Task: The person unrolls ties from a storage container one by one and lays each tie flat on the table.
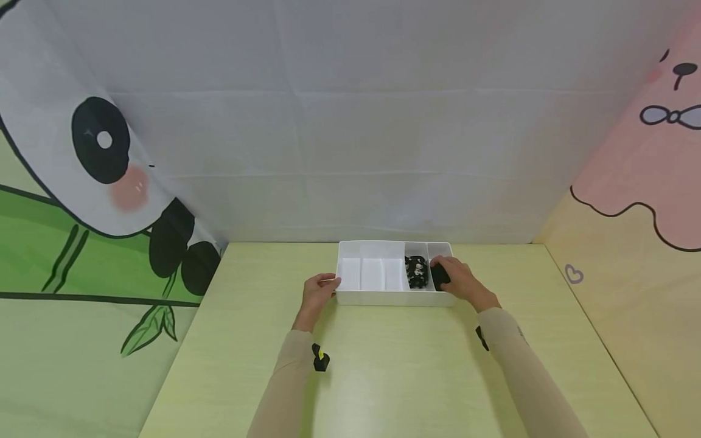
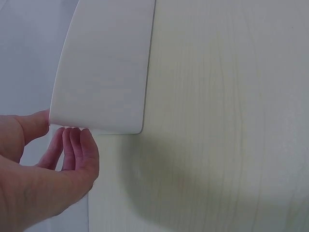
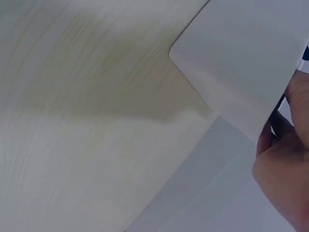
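A white divided box (image 1: 394, 298) lies on the table in the head view. My left hand (image 1: 316, 295) holds its left end; in the left wrist view the thumb is at the rim and the fingertips (image 2: 88, 137) are against the outer end wall. My right hand (image 1: 462, 281) reaches over the right end, its fingers around a soft-looking black item (image 1: 440, 277) in the rightmost compartment. Just left of that, a black item with a white pattern (image 1: 416, 272) fills the neighbouring compartment. The right wrist view shows the right hand (image 3: 285, 159) bent over the rim, its fingertips mostly hidden inside.
The box's wide left section (image 1: 372, 274) shows bare white floor with faint dividing lines. Behind the pale wood-grain table (image 1: 394, 371) hangs a white cloth (image 1: 350, 152). Printed cartoon panels stand along the left and right sides.
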The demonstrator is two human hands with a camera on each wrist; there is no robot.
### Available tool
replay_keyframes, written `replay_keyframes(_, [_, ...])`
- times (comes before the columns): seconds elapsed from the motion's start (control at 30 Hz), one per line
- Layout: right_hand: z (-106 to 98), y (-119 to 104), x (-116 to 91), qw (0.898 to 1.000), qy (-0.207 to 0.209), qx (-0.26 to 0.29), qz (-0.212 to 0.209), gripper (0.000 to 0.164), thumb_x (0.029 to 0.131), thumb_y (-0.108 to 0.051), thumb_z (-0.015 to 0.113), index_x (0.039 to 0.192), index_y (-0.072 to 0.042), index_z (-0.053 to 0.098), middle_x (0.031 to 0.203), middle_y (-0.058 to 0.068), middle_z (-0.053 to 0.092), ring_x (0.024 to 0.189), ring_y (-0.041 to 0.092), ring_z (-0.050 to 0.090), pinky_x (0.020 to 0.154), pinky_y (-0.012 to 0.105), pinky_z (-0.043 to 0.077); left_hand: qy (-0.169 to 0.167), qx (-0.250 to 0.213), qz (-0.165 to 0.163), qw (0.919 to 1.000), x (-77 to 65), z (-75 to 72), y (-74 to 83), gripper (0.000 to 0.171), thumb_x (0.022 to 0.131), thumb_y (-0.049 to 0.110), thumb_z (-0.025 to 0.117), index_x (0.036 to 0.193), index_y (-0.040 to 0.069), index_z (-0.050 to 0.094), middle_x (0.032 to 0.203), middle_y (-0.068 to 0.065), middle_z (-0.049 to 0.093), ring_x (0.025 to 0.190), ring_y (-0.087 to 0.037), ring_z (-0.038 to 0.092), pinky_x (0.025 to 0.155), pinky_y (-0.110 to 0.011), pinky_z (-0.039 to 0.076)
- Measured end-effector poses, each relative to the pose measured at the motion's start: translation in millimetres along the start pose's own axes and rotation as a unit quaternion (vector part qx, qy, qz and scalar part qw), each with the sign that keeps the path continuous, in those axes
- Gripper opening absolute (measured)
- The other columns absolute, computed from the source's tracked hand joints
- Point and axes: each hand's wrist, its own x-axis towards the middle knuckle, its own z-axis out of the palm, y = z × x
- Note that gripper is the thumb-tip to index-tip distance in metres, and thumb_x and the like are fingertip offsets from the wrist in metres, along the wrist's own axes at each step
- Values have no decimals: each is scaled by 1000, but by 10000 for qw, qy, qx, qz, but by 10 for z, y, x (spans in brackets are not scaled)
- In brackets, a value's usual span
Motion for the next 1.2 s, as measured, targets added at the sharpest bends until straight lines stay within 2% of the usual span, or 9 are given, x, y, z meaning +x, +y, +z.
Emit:
replay_keyframes(0.37, [66,35,47,9999,40,-120,11,50,82,9,77,124,-4,53,123,27,62,116,49,54,91,62,36,13,-124,-68,9999,-20,-20,-11,33,97,12,72,123,-7,66,114,-22,67,109,-37,66,96,-47,54])
replay_keyframes(0.63, [51,110,-17,9990,10,454,-62,45,88,10,72,128,-2,55,129,27,59,119,50,50,101,69,34,-4,-125,-71,9999,-38,-13,-2,33,98,13,71,124,-7,65,112,-21,66,108,-36,65,96,-46,54])
replay_keyframes(0.87, [6,159,-73,9941,280,826,-646,45,85,13,70,126,3,55,125,27,59,111,49,54,90,63,46,62,-25,-36,10000,-31,17,4,32,99,13,70,124,-7,65,112,-21,65,104,-33,65,96,-47,53])
replay_keyframes(1.1, [-20,196,-67,9943,64,960,-456,44,89,10,71,129,1,56,128,25,60,113,45,56,94,61,46,129,5,-62,9999,-34,25,10,32,99,12,70,123,-7,65,111,-20,66,105,-33,65,97,-47,53])
replay_keyframes(1.2, [-27,205,-57,9944,75,921,-519,42,89,10,72,127,1,57,126,24,61,111,43,58,92,59,47,150,29,-64,9999,-42,25,21,31,98,13,71,123,-6,66,109,-19,65,101,-31,65,97,-47,53])
